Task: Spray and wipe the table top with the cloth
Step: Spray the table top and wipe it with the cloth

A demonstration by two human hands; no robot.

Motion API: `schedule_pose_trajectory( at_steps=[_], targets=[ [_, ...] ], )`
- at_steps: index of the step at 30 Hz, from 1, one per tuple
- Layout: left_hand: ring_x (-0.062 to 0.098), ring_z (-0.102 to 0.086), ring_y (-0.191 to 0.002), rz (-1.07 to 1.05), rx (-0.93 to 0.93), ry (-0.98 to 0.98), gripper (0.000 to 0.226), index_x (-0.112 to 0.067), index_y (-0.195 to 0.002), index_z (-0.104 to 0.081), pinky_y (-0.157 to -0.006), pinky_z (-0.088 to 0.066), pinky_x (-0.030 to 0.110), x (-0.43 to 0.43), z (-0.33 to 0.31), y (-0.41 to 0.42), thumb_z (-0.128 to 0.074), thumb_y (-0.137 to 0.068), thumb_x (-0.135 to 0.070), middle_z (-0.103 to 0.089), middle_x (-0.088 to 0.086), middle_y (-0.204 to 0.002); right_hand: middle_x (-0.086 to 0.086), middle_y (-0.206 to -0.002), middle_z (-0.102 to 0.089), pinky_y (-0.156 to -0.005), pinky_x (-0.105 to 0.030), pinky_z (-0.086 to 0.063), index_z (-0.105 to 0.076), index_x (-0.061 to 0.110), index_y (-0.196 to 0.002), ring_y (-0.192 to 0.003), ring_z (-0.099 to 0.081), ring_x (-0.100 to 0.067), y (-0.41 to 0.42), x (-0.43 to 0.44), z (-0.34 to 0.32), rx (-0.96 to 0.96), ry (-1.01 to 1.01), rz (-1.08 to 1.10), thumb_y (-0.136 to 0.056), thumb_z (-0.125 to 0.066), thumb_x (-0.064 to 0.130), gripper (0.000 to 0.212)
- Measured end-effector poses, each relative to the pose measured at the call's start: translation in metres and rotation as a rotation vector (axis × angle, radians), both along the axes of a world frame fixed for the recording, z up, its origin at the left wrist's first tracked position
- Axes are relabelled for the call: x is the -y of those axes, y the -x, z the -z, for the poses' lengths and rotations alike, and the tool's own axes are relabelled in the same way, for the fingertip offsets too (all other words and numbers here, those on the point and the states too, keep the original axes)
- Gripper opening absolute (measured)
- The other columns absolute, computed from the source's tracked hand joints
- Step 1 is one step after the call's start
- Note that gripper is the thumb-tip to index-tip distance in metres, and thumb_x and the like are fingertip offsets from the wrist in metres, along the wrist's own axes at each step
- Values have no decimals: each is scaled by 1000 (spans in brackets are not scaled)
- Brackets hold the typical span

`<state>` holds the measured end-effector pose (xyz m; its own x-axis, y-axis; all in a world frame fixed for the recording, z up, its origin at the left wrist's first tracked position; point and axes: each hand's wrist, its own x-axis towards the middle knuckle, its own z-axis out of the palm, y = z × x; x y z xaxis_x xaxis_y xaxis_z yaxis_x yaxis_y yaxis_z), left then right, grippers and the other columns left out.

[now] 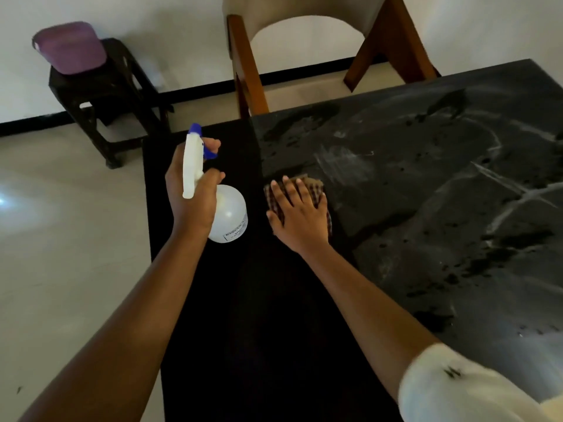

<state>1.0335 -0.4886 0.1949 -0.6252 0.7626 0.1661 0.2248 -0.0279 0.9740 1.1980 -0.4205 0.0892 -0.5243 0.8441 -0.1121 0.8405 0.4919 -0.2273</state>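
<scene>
We see two hands over one dark bench (426, 184): the left hand (192, 196) grips one white spray bottle (227, 213), a finger on its blue trigger, while the right hand (300, 213) lies flat, fingers spread, pressing one checked cloth (313, 185) onto the wet, streaked top. Beyond stand one chair (307, 41) and one dark stool (106, 95) carrying one purple tub (70, 47).

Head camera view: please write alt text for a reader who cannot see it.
A right hand presses a checked cloth flat on a wet, streaked dark table top, while the left hand holds a white spray bottle beside it.
</scene>
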Motion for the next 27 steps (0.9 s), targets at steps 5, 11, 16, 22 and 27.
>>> schedule_pose_trajectory(
  at_steps=[5, 11, 16, 22, 27],
  targets=[
    [15, -60, -114, 7, -38, -31, 44, -11, -117, -59, -92, -54, 52, -26, 4, 13, -52, -74, -12, -64, -5, -110, 1, -162, -11, -112, -64, -10, -9, 32, -153, -148, -6, -23, 61, -92, -2, 27, 3, 13, -96, -29, 56, 66],
    [13, -59, -114, 14, -46, -3, 44, -15, -117, -59, -94, -53, 50, -41, 6, 20, -53, -74, -20, -64, -8, -110, 6, -162, -6, -115, -58, -5, -5, 35, -153, -148, -1, -18, 8, -21, 0, -5, -17, 47, -95, -22, 58, 64],
    [12, -59, -114, -10, -26, -8, 41, -29, -116, -57, -93, -54, 50, -45, 6, 17, -56, -78, -14, -63, -12, -108, 7, -162, 2, -114, -57, 0, 1, 38, -152, -148, 6, -16, -25, 20, -3, 49, 43, 63, -95, -23, 60, 66],
    [6, -59, -112, -26, -81, 4, 44, -34, -114, -57, -95, -53, 49, -52, 11, 20, -57, -79, -7, -63, -18, -106, 3, -162, -5, -113, -60, -4, -3, 34, -153, -148, 0, -21, 45, -66, 1, 9, -20, 41, -95, -25, 58, 66],
    [8, -59, -112, -17, -84, -38, 46, -35, -113, -56, -94, -53, 49, -63, 13, 23, -56, -79, -4, -64, -17, -105, 0, -162, -10, -113, -63, -6, -10, 30, -154, -148, -5, -24, 108, -151, -4, 20, -10, 14, -96, -31, 57, 67]
  ],
)
